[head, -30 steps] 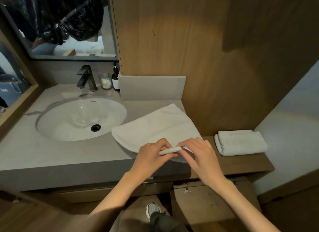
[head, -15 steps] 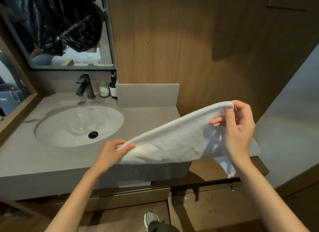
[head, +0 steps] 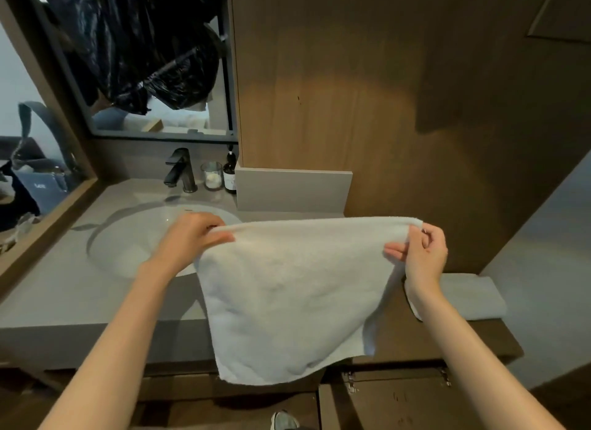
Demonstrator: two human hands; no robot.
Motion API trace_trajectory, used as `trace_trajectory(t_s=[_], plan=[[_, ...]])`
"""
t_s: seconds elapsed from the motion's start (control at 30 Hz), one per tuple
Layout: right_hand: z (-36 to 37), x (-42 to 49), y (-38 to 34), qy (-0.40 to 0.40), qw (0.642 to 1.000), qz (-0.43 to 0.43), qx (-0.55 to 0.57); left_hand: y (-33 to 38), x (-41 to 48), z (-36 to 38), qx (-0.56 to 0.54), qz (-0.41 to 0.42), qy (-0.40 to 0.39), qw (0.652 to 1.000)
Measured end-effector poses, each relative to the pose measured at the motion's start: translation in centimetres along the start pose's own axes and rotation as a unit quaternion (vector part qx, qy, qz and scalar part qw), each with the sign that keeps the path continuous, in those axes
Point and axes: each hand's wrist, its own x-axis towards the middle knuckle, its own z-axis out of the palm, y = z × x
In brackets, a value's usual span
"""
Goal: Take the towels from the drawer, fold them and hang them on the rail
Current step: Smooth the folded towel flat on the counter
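Above grey counter (head: 96,295), towel (head: 287,295), top corners tight in left grip (head: 188,237) and right grip (head: 425,253)

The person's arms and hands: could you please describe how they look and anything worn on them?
Left arm and right arm are bare, no sleeves in view. Left hand and right hand wear no gloves; no watch or bracelet shows at either wrist.

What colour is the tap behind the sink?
The angular metal tap is black all over. The head view, the only one, shows it.
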Motion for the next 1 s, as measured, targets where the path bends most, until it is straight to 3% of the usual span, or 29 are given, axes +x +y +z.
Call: trace_trajectory(t_s=[0.13,0.37,0.7,0.8,0.93,1.0], plan=[[0.8,2.8,3.7,-0.014,0.998,0.061,-0.015,-3.1,1.3,2.5,0.058,0.024,-0.015,0.998],[4.0,7.8,7.8,-0.042,0.994,0.094,-0.042,-6.2,6.1,5.7,0.143,-0.013,0.057,0.988],[8.7,16.2,13.2,-0.075,0.982,0.148,-0.089,-9.2,14.8,8.8,0.258,-0.049,0.026,0.964],[10.0,18.3,14.6,-0.079,0.978,0.169,-0.092,-9.9,16.3,9.8,0.262,-0.044,0.024,0.964],[11.6,20.2,15.8,-0.090,0.975,0.177,-0.094,-10.4,17.5,10.6,0.186,-0.123,0.026,0.974],[12.4,21.1,16.2,-0.089,0.975,0.184,-0.087,-10.5,18.1,10.9,0.183,-0.120,0.036,0.975]])
